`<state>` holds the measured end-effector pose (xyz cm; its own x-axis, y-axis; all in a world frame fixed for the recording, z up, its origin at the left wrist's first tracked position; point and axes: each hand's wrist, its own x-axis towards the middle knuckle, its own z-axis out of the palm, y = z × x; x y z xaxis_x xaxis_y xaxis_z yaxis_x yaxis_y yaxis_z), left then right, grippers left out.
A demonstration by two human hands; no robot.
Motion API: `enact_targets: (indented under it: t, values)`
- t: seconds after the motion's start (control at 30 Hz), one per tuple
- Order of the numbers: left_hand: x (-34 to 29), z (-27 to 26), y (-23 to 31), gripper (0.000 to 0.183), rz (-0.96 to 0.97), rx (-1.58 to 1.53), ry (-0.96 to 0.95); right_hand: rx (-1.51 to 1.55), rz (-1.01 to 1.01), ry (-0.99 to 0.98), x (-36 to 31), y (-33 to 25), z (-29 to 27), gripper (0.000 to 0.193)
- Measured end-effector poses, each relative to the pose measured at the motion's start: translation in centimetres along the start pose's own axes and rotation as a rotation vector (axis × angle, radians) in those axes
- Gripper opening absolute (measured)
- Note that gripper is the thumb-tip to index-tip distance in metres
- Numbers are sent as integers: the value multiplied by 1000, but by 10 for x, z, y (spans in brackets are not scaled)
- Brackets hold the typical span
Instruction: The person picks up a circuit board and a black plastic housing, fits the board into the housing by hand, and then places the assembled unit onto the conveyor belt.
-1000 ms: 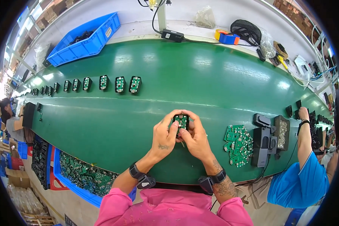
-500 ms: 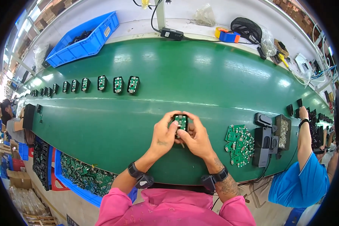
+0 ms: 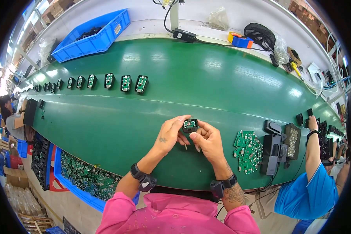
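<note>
Over the green bench, a small black plastic case (image 3: pixel 190 125) with a green circuit board in it sits between my two hands. It is tilted, so the board looks foreshortened and one black end wall faces me. My left hand (image 3: pixel 168 135) is closed along its left side, index finger at the far corner. On the right side my right hand (image 3: pixel 210 143) grips it, thumb at the near edge and index finger behind. The undersides of the fingers are partly hidden. To the right lies a pile of loose green circuit boards (image 3: pixel 247 151).
A row of black cases with boards (image 3: pixel 125 83) runs leftward. Beyond it stands a blue crate (image 3: pixel 90 45). Right of the loose boards are a grey device (image 3: pixel 271 154) and a tray of small metal parts (image 3: pixel 292 140). A co-worker's arm (image 3: pixel 312 150) reaches in at far right.
The case has been tipped, so its end wall now shows and the board appears shorter. My left thumb has come off the board face. My right thumb has shifted to the near edge.
</note>
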<state>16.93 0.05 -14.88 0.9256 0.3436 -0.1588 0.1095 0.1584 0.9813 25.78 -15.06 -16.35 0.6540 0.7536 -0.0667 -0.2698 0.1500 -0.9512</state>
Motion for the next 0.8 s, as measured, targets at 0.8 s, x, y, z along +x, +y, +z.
enact_targets:
  t: [0.8]
  values:
    - [0,15,6,39,305,207,84,-57,-45,22,-1,4,-4,62]
